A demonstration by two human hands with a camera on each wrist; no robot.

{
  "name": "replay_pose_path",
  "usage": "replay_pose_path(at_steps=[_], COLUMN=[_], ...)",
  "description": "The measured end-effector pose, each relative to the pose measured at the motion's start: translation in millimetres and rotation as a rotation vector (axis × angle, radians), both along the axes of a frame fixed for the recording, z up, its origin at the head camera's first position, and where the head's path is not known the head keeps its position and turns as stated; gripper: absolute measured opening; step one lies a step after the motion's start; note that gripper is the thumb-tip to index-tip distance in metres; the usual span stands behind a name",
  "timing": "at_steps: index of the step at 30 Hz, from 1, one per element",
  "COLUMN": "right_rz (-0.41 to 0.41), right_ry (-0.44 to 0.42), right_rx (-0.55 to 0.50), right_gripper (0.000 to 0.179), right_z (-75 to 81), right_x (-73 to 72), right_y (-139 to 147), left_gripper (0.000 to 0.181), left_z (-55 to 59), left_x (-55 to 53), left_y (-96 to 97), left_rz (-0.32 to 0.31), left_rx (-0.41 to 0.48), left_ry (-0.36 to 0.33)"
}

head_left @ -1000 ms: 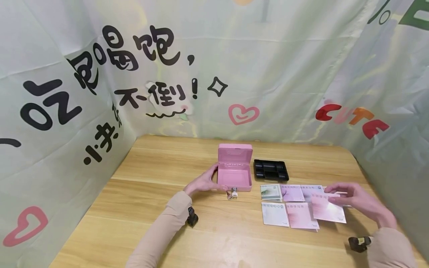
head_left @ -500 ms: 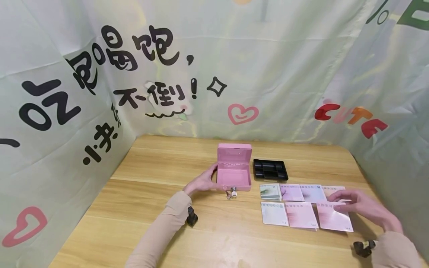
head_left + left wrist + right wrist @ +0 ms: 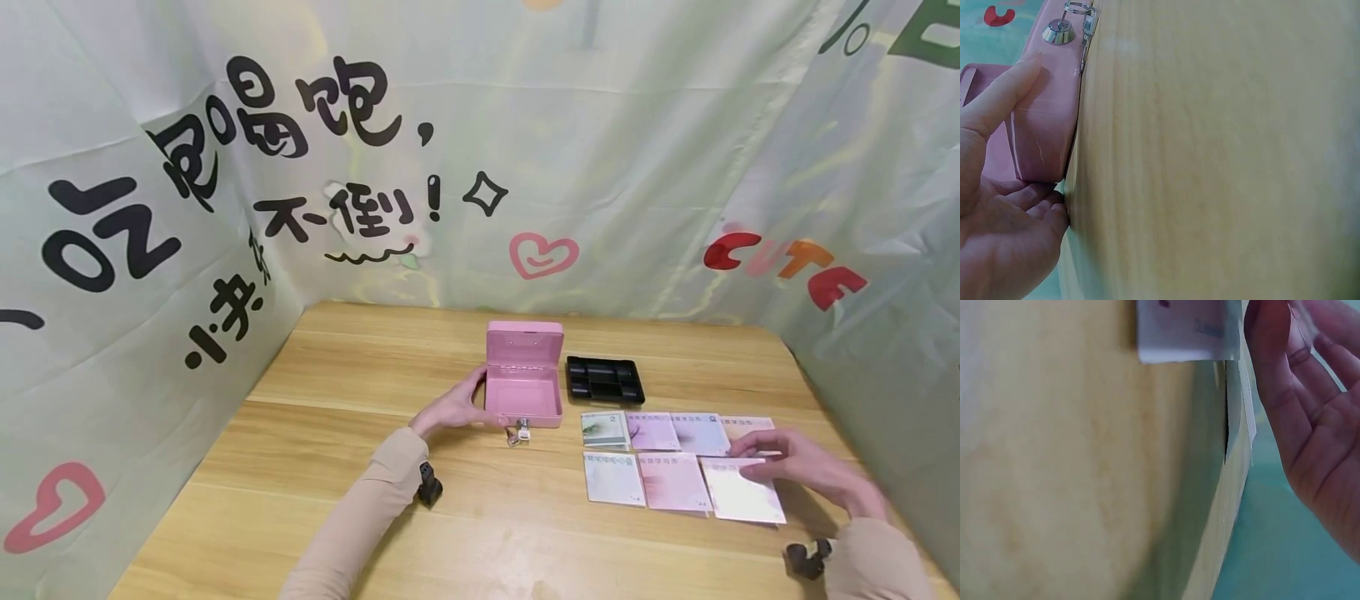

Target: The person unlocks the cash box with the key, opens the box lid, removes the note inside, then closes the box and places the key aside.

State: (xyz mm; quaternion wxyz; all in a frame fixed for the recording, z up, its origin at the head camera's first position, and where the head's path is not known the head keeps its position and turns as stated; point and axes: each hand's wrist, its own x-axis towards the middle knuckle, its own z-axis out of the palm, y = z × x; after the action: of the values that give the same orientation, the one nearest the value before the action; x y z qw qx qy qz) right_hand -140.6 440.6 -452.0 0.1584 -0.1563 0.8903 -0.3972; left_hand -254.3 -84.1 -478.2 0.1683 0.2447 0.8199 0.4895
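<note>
My left hand grips the front left corner of a pink cash box, whose lid stands raised. In the left wrist view the thumb lies on the box front beside the lock, and the fingers are at its side. Keys hang from the lock. My right hand pinches the top edge of a pale pink banknote at the right end of the front row. In the right wrist view that banknote is cut off at the top, and the fingertips are partly out of frame.
A black compartment tray lies right of the box. Before it are two rows of banknotes: a green one, a purple one and a blue one behind, a grey one and a pink one in front. Printed cloth walls surround the table.
The right hand has carried the pink banknote right and toward the near edge, into the front row; over the last half second it shifted only slightly. The left hand has stayed on the cash box.
</note>
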Motion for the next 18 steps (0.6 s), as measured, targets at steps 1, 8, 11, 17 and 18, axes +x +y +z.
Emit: replay_pose_path(at_steps=[1, 8, 11, 17, 18], right_rz=[-0.009, -0.047, -0.059, -0.063, -0.064], right_ry=[-0.002, -0.002, 0.02, 0.042, 0.032], right_rx=[0.01, 0.057, 0.061, 0.027, 0.013], right_gripper=[0.017, 0.021, 0.022, 0.022, 0.022], right_z=[0.0, 0.5, 0.4, -2.6, -2.8], right_x=[-0.2, -0.6, 0.0, 0.8, 0.6], right_y=[-0.3, -1.2, -0.7, 3.4, 4.2], left_gripper=[0.107, 0.108, 0.106, 0.107, 0.108], left_z=[0.3, 1.6, 1.5, 1.2, 0.9], left_x=[0.3, 1.6, 1.5, 1.3, 0.9], left_y=[0.1, 0.3, 0.1, 0.0, 0.1], left_rz=[0.002, 0.002, -0.004, 0.002, 0.003], left_rx=[-0.003, -0.006, 0.001, -0.014, -0.015], left_ry=[-0.002, 0.006, 0.011, 0.002, 0.0])
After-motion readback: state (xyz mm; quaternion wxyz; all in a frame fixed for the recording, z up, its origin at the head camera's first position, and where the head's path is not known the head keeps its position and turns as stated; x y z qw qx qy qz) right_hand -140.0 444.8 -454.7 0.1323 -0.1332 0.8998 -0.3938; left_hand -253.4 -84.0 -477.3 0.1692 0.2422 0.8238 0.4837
